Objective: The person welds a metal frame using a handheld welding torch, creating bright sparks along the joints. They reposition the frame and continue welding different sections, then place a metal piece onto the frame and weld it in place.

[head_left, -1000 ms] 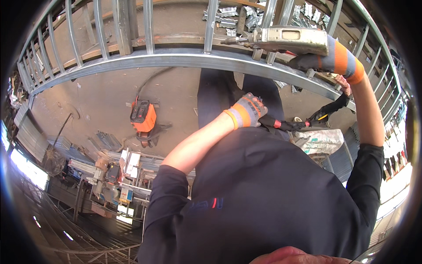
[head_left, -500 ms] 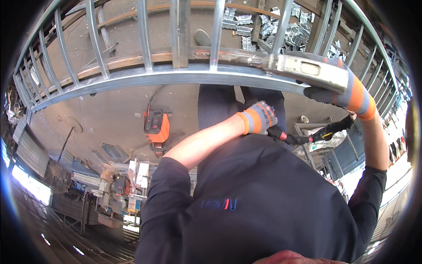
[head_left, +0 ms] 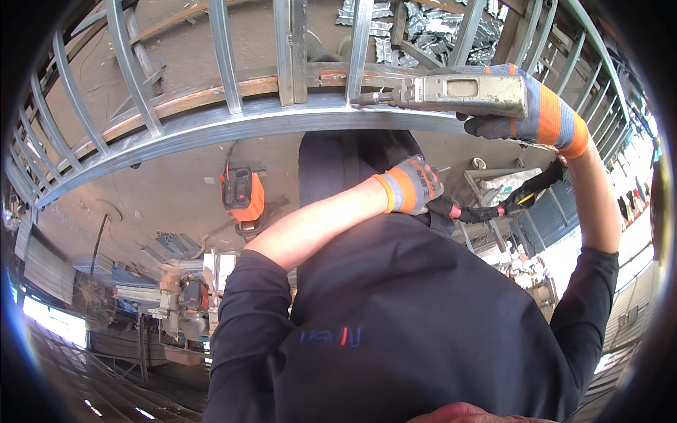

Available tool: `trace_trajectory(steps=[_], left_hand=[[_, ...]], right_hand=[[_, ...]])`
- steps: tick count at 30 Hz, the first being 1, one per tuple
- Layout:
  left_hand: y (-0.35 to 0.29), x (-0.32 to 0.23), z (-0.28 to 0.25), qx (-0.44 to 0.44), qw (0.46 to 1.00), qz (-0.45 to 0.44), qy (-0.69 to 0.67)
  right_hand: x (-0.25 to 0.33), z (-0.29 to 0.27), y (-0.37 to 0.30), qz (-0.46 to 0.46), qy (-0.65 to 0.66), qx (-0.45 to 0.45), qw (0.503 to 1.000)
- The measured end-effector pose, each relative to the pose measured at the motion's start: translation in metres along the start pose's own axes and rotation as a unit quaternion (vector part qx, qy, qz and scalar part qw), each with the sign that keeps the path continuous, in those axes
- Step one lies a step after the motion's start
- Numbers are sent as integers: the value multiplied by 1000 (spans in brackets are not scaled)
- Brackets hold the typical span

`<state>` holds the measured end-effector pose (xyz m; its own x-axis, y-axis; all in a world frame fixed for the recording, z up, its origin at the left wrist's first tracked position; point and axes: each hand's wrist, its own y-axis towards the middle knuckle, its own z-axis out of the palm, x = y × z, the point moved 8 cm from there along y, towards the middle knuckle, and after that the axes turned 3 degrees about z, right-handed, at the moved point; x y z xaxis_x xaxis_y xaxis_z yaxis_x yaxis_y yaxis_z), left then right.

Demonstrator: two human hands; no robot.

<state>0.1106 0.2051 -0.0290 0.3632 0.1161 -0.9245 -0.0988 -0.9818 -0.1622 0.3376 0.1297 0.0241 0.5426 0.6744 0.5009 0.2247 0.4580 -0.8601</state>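
Observation:
My right hand [head_left: 522, 116], in a grey and orange glove, is closed around a power drill [head_left: 458, 95] with a worn, light-coloured body. The drill lies level, and its bit end [head_left: 374, 98] points left at the foot of an upright stud [head_left: 360, 49]. That stud meets the bottom rail [head_left: 282, 120] of a galvanised steel frame. At my waist, my left hand [head_left: 412, 187] is closed in the same kind of glove, palm hidden. A thin, light sliver shows by its fingers, too small to name. Next to it is a black and red belt [head_left: 472, 211].
An orange and black battery-powered unit [head_left: 242, 194] stands on the floor left of my legs. Loose metal brackets [head_left: 451, 35] lie in a pile beyond the frame. A floor fan [head_left: 92, 299] and a cluttered bench [head_left: 187, 303] are at lower left.
The drill, blurred before, is now steady, with its bit end at the foot of the stud. My right hand has moved left and slightly up. My left hand stays at my waist.

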Motion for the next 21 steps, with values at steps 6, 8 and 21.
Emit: trace_trajectory(steps=[6,8,21], left_hand=[[4,8,4,-5,1000,-15,18],[5,8,4,-15,1000,-17,20],[15,10,4,-36,999,-26,14]], right_hand=[[5,-6,2,-60,-44,-12,997],[-10,-8,1,9,-64,-19,998],[4,-11,4,-73,-102,-32,992]])
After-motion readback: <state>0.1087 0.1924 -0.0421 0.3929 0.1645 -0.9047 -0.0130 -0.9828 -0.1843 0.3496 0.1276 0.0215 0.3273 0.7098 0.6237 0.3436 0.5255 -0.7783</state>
